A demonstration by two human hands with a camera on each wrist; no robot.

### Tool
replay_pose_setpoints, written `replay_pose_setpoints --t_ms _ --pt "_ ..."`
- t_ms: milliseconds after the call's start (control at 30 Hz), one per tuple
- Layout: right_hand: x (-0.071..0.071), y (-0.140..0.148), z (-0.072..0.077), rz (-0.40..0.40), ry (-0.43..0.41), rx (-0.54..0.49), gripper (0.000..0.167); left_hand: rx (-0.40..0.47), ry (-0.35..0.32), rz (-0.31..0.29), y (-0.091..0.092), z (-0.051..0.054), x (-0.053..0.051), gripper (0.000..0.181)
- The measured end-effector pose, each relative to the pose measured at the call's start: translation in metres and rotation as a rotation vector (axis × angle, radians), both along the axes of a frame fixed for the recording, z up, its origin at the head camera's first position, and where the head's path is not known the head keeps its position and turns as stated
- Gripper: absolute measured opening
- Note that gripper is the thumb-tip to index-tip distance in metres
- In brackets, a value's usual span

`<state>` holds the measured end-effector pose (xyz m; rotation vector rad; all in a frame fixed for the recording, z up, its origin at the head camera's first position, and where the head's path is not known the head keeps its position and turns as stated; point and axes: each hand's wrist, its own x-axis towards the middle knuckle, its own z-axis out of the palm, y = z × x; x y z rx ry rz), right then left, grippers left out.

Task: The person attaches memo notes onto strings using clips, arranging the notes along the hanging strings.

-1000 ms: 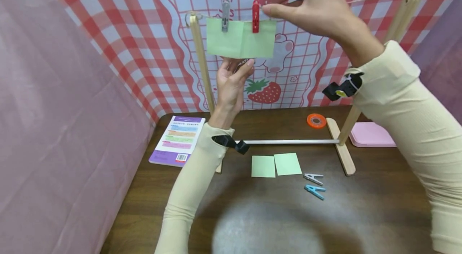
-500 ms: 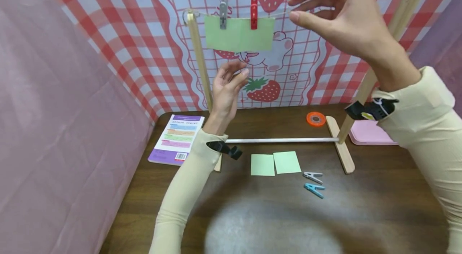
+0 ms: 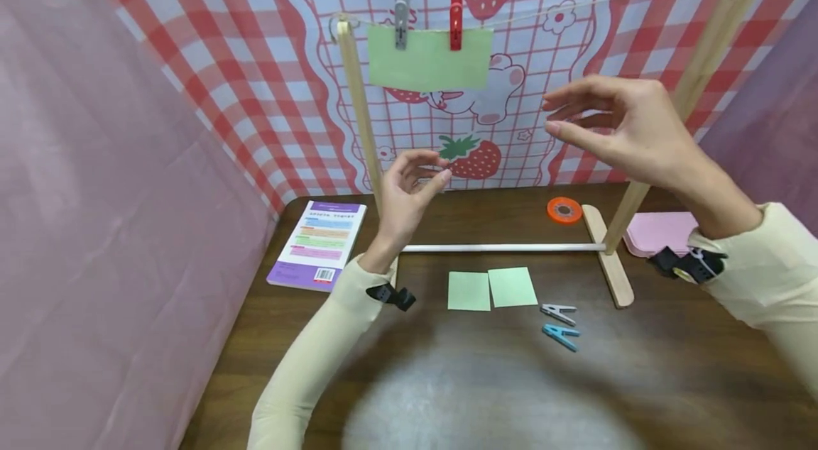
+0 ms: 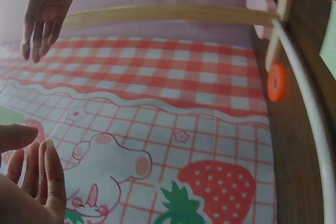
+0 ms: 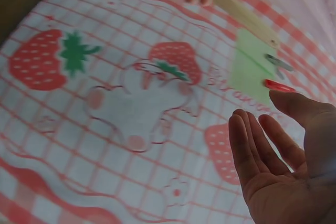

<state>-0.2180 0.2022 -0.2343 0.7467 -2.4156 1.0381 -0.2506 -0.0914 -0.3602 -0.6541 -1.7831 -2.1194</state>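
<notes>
A light green paper (image 3: 429,67) hangs from a thin string (image 3: 575,5), held by a grey clothespin (image 3: 400,23) and a red clothespin (image 3: 456,23). Below the paper, my left hand (image 3: 409,198) hovers with loosely bent fingers and holds nothing. To the right of the paper and under the string, my right hand (image 3: 629,127) is in the air, its thumb apart from the fingers and nothing between them. Two green sticky notes (image 3: 469,291) lie side by side on the table. Beside them are another grey clothespin (image 3: 559,313) and a blue clothespin (image 3: 561,336).
Wooden posts (image 3: 361,109) carry the string, and a white rod (image 3: 505,248) joins them low down. A purple-and-white book (image 3: 317,244) lies at left. An orange ring-shaped spool (image 3: 564,210) and a pink case (image 3: 661,232) are at right on the brown table (image 3: 460,379).
Both hands have come down, away from the hanging paper and string. My right hand has also moved right, off the red clothespin; my left has let go of the paper's lower edge.
</notes>
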Motion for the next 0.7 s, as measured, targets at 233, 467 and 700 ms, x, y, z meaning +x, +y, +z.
replay_pose_setpoints --t_ms 233,467,700 --pt "0.003 0.015 -0.044 0.015 -0.079 0.021 0.032 -0.162 0.015 0.038 -0.016 -0.024 0.007 0.035" --pt "0.006 0.026 -0.095 0.016 -0.149 0.057 0.031 -0.37 0.006 0.024 -0.026 -0.048 0.022 0.04" --pt "0.014 0.036 -0.142 0.021 -0.203 0.075 0.031 -0.544 -0.005 -0.02 -0.026 -0.067 0.033 0.047"
